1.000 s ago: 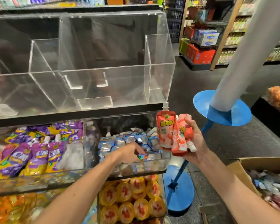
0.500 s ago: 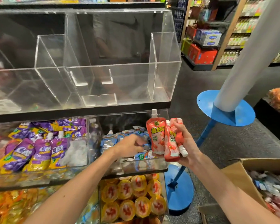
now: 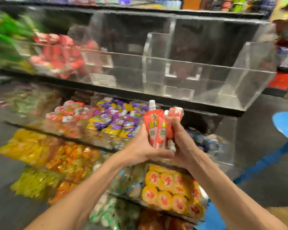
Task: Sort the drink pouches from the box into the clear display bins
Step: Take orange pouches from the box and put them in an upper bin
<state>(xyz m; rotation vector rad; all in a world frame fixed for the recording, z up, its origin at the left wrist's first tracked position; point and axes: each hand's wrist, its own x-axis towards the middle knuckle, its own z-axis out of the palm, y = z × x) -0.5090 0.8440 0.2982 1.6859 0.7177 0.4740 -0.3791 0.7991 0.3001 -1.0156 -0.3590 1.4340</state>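
Both hands hold a bunch of red drink pouches (image 3: 158,128) with white caps, in front of the middle shelf. My left hand (image 3: 140,146) cups the bunch from the left and below. My right hand (image 3: 181,143) grips it from the right with curled fingers. An upper clear bin (image 3: 206,77) at the right holds nothing. Further left on that shelf a clear bin holds red pouches (image 3: 61,55). The view is motion-blurred.
The middle shelf holds purple-yellow pouches (image 3: 116,122) and red-white pouches (image 3: 68,112). Blue pouches (image 3: 204,141) lie behind my right hand. Lower bins hold round orange packs (image 3: 170,191) and yellow packs (image 3: 28,146). A blue stand base (image 3: 286,125) is at right.
The view swung left, so the box is out of sight. My left hand left the blue-pouch bin and joined the right hand on the red pouches.
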